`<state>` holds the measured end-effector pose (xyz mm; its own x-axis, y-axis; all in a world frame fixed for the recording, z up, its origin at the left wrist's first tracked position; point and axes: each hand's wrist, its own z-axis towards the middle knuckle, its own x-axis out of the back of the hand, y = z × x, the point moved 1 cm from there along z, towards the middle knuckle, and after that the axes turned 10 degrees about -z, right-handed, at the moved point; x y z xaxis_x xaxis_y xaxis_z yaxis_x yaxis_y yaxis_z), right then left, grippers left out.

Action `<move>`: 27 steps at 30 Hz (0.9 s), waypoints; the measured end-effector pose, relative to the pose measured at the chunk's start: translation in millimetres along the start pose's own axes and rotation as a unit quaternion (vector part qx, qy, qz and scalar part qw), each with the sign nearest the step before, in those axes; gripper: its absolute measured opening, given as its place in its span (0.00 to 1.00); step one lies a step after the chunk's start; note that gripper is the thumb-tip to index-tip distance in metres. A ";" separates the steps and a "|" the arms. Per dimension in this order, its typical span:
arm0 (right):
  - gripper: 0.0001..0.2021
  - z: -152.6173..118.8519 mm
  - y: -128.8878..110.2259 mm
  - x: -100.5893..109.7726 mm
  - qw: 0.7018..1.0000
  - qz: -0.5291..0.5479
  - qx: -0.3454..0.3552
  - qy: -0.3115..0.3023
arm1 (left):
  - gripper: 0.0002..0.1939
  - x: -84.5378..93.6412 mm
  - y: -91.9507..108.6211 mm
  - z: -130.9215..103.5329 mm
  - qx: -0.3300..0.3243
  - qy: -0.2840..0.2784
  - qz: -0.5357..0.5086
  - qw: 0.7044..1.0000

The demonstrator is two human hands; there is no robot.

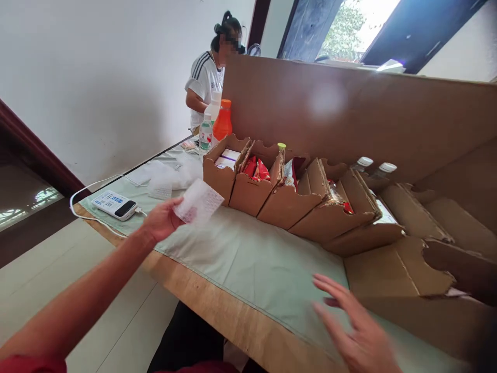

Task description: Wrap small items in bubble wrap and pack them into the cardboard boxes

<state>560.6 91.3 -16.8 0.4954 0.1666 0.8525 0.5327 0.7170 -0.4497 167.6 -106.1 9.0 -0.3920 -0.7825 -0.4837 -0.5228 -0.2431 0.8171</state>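
Note:
My left hand [163,219] is closed on the edge of a small translucent white bubble-wrap sheet [202,201], held over the left part of the table. Just beyond it lie more clear plastic wrap pieces [171,173]. To the right, my right hand [353,324] hovers above the cloth with fingers apart, slightly blurred, and nothing shows in its grasp. A small dark thing [331,302] shows by its fingers; I cannot make out what it is. Nearest to that hand stands a cardboard bin [388,274] at the right end of a row.
Several cardboard bins [252,197] holding packets line the table's back, before a tall cardboard panel [349,114]. An orange bottle [222,122] and a clear bottle [205,133] stand behind. A cabled power bank [114,205] lies left. Another person [202,83] is at the far end.

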 end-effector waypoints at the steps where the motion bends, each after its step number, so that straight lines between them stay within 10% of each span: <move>1: 0.23 6.2 -21.6 -14.5 0.996 0.058 -0.021 -0.060 | 0.09 -6.8 -17.5 -9.7 0.027 -0.020 -0.023 0.999; 5: 0.30 36.4 -95.9 -60.1 0.941 0.298 -0.053 -0.151 | 0.08 -30.1 -83.7 -43.9 0.083 -0.089 -0.106 0.987; 9: 0.19 57.5 -115.5 -79.9 0.883 0.440 -0.097 -0.130 | 0.14 -29.5 -116.2 -60.7 0.098 -0.162 -0.173 0.967; 19: 0.13 65.6 -122.9 -97.1 0.855 0.464 -0.115 -0.201 | 0.33 -6.2 -129.1 -63.0 0.246 -0.251 -0.256 0.900; 27: 0.12 80.0 -113.7 -94.5 0.905 0.385 -0.137 -0.121 | 0.35 30.5 -95.1 -48.7 0.153 -0.155 -0.170 0.961</move>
<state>398.4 48.2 -24.9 0.6446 0.7127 0.2769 0.2597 0.1365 -0.9560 242.2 -134.7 -68.2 -0.3412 -0.4673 -0.8156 -0.8397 -0.2384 0.4878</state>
